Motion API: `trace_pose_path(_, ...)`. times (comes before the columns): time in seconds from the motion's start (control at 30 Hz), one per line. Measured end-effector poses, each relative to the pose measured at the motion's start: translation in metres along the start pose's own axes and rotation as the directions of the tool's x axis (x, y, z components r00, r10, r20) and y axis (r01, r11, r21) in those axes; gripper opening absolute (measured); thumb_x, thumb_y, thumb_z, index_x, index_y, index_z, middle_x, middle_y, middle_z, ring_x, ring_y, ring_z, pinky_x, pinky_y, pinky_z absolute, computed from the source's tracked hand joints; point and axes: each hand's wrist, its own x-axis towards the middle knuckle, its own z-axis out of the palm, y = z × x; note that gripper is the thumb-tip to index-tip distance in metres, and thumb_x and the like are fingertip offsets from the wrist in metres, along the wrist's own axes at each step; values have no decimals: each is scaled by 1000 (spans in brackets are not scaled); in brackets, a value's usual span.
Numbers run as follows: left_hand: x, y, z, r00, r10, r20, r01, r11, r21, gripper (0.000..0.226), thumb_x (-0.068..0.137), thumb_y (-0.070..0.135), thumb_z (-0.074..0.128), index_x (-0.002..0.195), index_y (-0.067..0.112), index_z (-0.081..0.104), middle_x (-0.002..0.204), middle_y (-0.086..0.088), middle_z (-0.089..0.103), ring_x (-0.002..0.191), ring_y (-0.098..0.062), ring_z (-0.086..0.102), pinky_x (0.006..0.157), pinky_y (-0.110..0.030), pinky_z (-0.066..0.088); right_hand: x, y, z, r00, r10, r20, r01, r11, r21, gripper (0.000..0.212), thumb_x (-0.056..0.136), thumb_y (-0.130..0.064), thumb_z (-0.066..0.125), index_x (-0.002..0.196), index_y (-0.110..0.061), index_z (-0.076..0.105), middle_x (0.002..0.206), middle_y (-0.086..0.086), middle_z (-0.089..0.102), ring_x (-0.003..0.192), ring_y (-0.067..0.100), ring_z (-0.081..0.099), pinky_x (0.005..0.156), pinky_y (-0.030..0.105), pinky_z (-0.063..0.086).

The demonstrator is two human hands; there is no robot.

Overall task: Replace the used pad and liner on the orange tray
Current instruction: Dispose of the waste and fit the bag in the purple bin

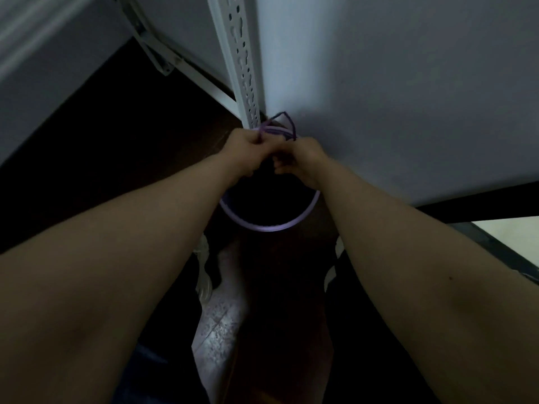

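Lilac plastic rim of a round bin [262,227] sat at centre frame, interior black.

Head view: left hand [248,150], at the bin's far edge in the upper centre, pinched a pale purple strand [264,130]. Just beside it was the right hand [300,158], fingers curled; whether they held the dark purple cord loops [287,123] behind could not be told. A white perforated metal upright [242,68] stood directly behind the hands.

The orange tray, pad and liner were not in view.

Judgement: likely gathering or tying at the bin. Keep hands close and pull both strands evenly so the opening closes without spilling.
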Motion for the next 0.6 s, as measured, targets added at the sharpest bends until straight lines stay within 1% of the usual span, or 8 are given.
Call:
trace_pose_path(0.07, 3, 6, -4, 980, -142, -143, 125, 985, -121, 21, 93, 33, 55, 86, 18, 69, 36, 11, 38, 24, -3, 25, 32, -10, 21, 2, 1, -5, 999, 13, 31, -14, 1000, 9, 22, 90, 5, 39, 81, -4, 56, 71, 9, 51, 60, 17, 48, 56, 23, 44)
trace_pose_path(0.13, 8, 11, -12, 946, -263, -190, 207, 941, -268, 41, 98, 43, 41, 74, 18, 64, 34, 8, 32, 24, -6, 21, 34, -7, 18, 6, 6, -9, 997, -71, 28, 75, 975, -209, 23, 88, 10, 40, 86, 1, 61, 78, 9, 56, 61, 13, 49, 57, 20, 43)
trace_pose_path(0.23, 10, 14, -20, 900, -386, -202, 300, 885, -355, 52, 98, 54, 27, 76, 17, 56, 31, 7, 31, 23, -8, 21, 37, -6, 18, 9, 14, -16, 953, -292, 81, 289, 793, -536, 22, 87, 1, 60, 107, 4, 68, 98, 12, 68, 79, 10, 59, 82, 24, 49)
trace_pose_path(0.27, 10, 14, -21, 890, -406, -206, 313, 875, -369, 51, 97, 56, 27, 75, 17, 51, 31, 6, 33, 22, -8, 21, 38, -5, 18, 9, 15, -18, 941, -328, 86, 321, 778, -540, 23, 86, -2, 64, 108, 4, 68, 100, 9, 68, 81, 7, 60, 85, 22, 48)
trace_pose_path(0.33, 11, 13, -21, 878, -417, -235, 326, 881, -343, 49, 96, 55, 34, 69, 15, 45, 41, 2, 36, 20, -9, 22, 38, -6, 19, 10, 16, -20, 928, -371, 40, 341, 802, -490, 21, 85, -5, 67, 104, 3, 70, 87, 1, 69, 62, -9, 59, 73, 9, 48)
trace_pose_path(0.4, 10, 9, -23, 898, -360, -252, 342, 933, -112, 45, 92, 51, 50, 69, 12, 46, 52, -2, 40, 22, -9, 29, 36, -8, 23, 13, 16, -18, 929, -369, -27, 334, 867, -370, 11, 86, -8, 67, 86, 1, 73, 62, -10, 68, 46, -9, 55, 59, 6, 46)
trace_pose_path(0.47, 8, 4, -25, 939, -277, -204, 322, 917, 236, 37, 87, 42, 63, 81, 7, 53, 61, -6, 47, 37, -14, 40, 37, -18, 30, 12, 16, -13, 941, -328, -77, 313, 936, -161, 12, 87, -10, 65, 79, -4, 71, 53, -11, 67, 49, -3, 59, 58, 10, 49)
trace_pose_path(0.6, 6, -2, -26, 990, -141, -5, 95, 638, 764, 36, 93, 30, 56, 113, 0, 60, 94, -19, 57, 83, -29, 57, 74, -35, 45, 0, 9, -6, 957, -289, -29, 290, 943, 163, 11, 87, -4, 64, 96, -2, 70, 71, 1, 73, 69, 13, 70, 74, 24, 58)
